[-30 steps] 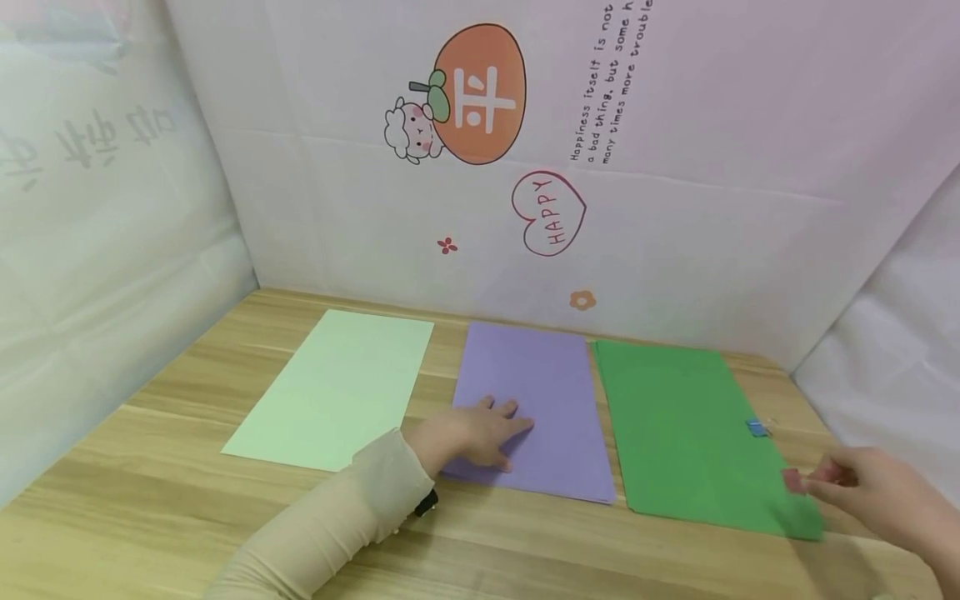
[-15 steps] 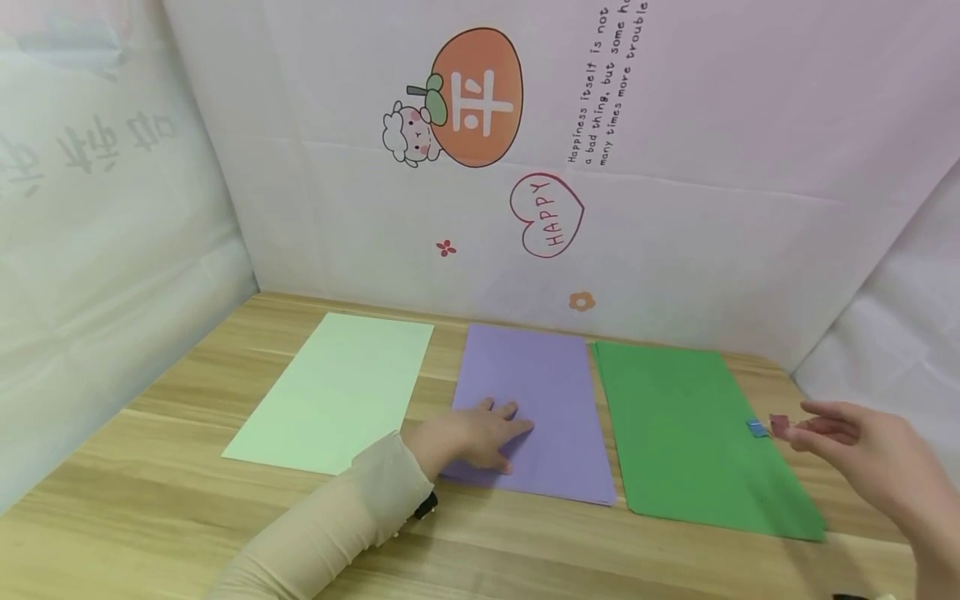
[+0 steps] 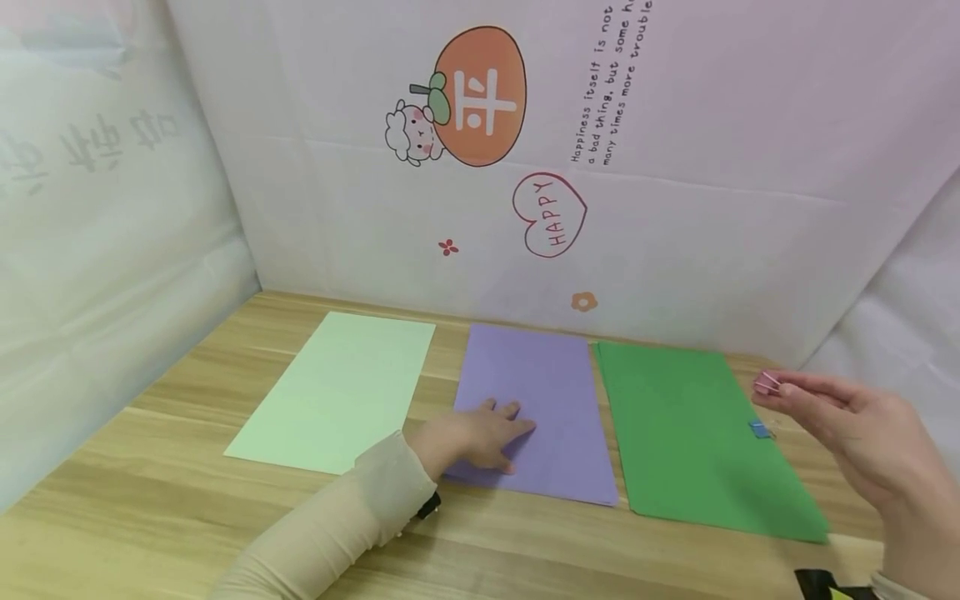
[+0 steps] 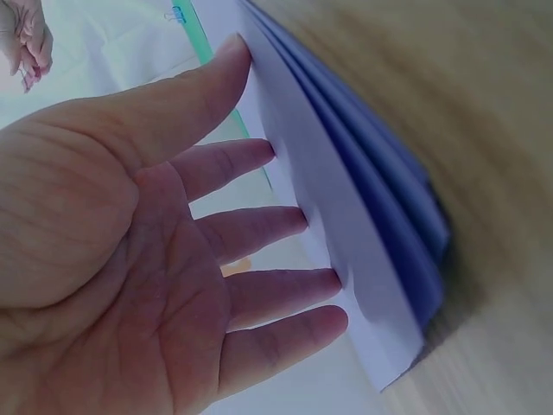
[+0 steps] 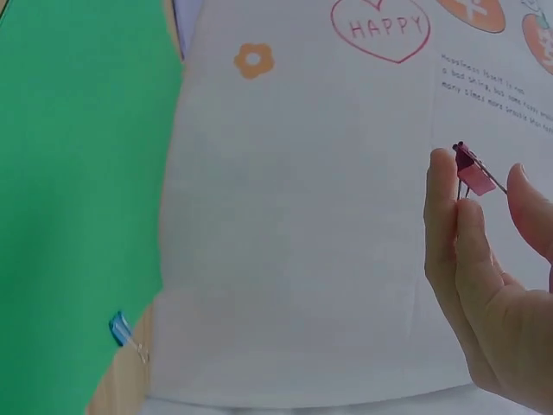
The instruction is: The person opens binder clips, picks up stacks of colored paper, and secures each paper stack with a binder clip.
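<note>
With fingers spread, my left hand [image 3: 483, 435] rests on a stack of purple paper [image 3: 555, 375] in the middle of the table. Its fingertips press the top sheet in the left wrist view, where several purple sheets [image 4: 346, 199] show parted edges. My right hand [image 3: 870, 425] is raised over the right side of the green paper [image 3: 690, 433]. Between thumb and fingers it pinches a pink binder clip [image 5: 474, 173] by its wire handles. A blue binder clip [image 3: 761, 428] grips the right edge of the green stack.
A pale green sheet [image 3: 337, 392] lies to the left on the wooden table [image 3: 150, 500]. Behind the papers rises a white printed cloth [image 3: 360, 225], and more white cloth [image 3: 112, 275] hangs at the sides.
My right hand has moved up and away from me past the blue clip, carrying the pink clip, whose wire handles now show. The left hand and the papers have stayed put.
</note>
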`<action>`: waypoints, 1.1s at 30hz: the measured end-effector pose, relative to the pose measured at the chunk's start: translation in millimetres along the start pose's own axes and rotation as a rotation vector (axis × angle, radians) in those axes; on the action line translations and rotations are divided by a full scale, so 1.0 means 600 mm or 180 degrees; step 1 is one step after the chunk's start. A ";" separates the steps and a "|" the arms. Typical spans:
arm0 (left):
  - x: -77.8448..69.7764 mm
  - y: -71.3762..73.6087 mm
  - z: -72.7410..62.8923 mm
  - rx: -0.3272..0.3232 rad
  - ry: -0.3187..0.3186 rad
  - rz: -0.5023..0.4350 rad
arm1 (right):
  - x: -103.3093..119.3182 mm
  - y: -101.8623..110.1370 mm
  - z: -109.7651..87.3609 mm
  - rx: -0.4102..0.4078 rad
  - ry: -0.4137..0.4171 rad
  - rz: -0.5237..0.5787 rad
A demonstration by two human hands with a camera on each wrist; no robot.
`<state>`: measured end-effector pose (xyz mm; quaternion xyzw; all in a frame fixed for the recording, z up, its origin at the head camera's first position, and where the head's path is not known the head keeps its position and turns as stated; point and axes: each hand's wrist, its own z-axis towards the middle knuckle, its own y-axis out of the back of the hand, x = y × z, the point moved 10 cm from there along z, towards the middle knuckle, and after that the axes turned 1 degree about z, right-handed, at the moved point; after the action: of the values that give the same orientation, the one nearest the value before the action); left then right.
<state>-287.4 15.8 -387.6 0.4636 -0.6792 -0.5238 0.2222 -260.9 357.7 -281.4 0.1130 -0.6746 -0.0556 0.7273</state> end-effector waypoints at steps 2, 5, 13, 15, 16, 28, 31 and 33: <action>0.000 0.001 -0.001 -0.0001 -0.0001 0.0017 | 0.010 -0.015 0.006 0.0233 0.0149 0.0862; -0.002 0.002 -0.001 -0.0002 0.0005 0.0056 | 0.019 -0.027 0.012 0.0359 0.0215 0.1537; -0.005 0.002 0.001 -0.0025 -0.0037 0.0176 | 0.045 -0.063 0.028 0.0548 0.0375 0.1929; -0.005 0.002 0.001 -0.0025 -0.0046 0.0158 | 0.053 -0.071 0.031 0.0599 0.0424 0.1973; -0.005 0.002 0.002 -0.0030 -0.0047 0.0152 | 0.057 -0.075 0.033 0.0617 0.0431 0.2075; -0.008 0.005 -0.001 -0.0023 -0.0052 0.0177 | 0.109 -0.134 0.048 0.0711 0.0675 0.2643; -0.008 0.004 -0.002 -0.0020 -0.0046 0.0182 | 0.124 -0.156 0.051 0.0793 0.0788 0.2546; -0.008 0.003 -0.003 -0.0014 -0.0041 0.0186 | 0.132 -0.172 0.053 0.0862 0.0814 0.2587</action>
<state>-284.7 19.2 -384.5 0.4397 -0.6928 -0.5215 0.2340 -278.8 236.7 -227.1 -0.0611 -0.5701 0.3380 0.7464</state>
